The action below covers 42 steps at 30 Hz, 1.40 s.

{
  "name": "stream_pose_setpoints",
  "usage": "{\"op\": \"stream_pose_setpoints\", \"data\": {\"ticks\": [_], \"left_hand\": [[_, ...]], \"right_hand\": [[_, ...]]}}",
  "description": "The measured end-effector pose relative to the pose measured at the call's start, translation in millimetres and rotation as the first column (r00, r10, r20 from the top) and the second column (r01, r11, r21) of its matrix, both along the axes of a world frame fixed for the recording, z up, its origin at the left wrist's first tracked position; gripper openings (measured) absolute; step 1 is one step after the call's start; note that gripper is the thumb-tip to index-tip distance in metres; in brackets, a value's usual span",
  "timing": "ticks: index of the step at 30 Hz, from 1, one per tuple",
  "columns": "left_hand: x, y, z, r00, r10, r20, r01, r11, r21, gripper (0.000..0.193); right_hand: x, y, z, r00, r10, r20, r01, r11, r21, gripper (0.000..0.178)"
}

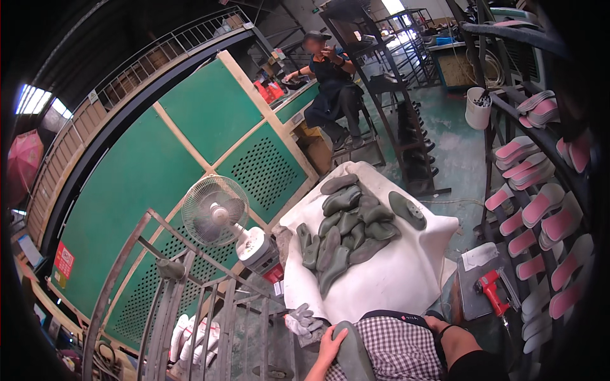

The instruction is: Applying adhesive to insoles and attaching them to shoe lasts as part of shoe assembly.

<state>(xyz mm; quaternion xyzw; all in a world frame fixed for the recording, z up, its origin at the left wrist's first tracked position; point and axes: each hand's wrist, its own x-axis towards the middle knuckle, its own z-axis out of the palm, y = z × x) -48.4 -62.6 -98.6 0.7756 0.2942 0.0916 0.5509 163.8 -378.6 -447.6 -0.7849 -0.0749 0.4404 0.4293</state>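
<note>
A dark green shoe last (353, 355) lies lengthwise over the checkered cloth (400, 346) on my lap. My left hand (328, 348) is closed on its left side. Lower right, my right hand (436, 324) rests beside the cloth's edge, a dark band round its wrist. The fingers of that hand are hidden, near a small dark thing I cannot make out. In front of me, a heap of dark green shoe lasts (349, 222) sits on a white-covered surface (406, 279); one single last (407, 211) lies apart at its right.
White gloves (305, 320) lie left of my lap. Metal racks (190, 298) and a fan (216, 211) stand left. At right are a red hand tool (492, 292) and a rack of pink insoles (540, 206). A seated person (333, 86) is further back.
</note>
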Motion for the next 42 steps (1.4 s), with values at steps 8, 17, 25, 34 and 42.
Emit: {"op": "stream_pose_setpoints", "data": {"ticks": [8,17,25,34,42], "left_hand": [[7.6,-7.4,32.5,0.999,0.028,0.022,-0.021,0.964,-0.264,0.048],[-5.5,-14.1,62.7,1.0,0.025,-0.018,-0.031,0.867,-0.497,0.043],[-13.4,6.3,56.4,0.978,0.143,0.152,0.021,0.658,-0.753,0.052],[-51.0,22.2,55.6,0.96,0.246,0.131,-0.065,0.656,-0.752,0.064],[-110.9,30.1,58.6,0.907,0.391,0.154,-0.171,0.677,-0.716,0.066]], "right_hand": [[-19.7,6.0,3.5,0.884,-0.328,-0.334,0.37,0.926,0.07,0.052],[-37.8,-4.8,89.1,0.975,-0.222,-0.031,0.214,0.963,-0.165,0.066],[-17.5,-1.7,81.0,0.969,0.038,0.244,0.004,0.985,-0.171,0.058],[10.8,6.3,83.8,0.984,0.172,0.04,-0.135,0.877,-0.461,0.043],[75.3,32.6,136.5,0.816,0.322,-0.48,-0.47,0.852,-0.229,0.034]]}}
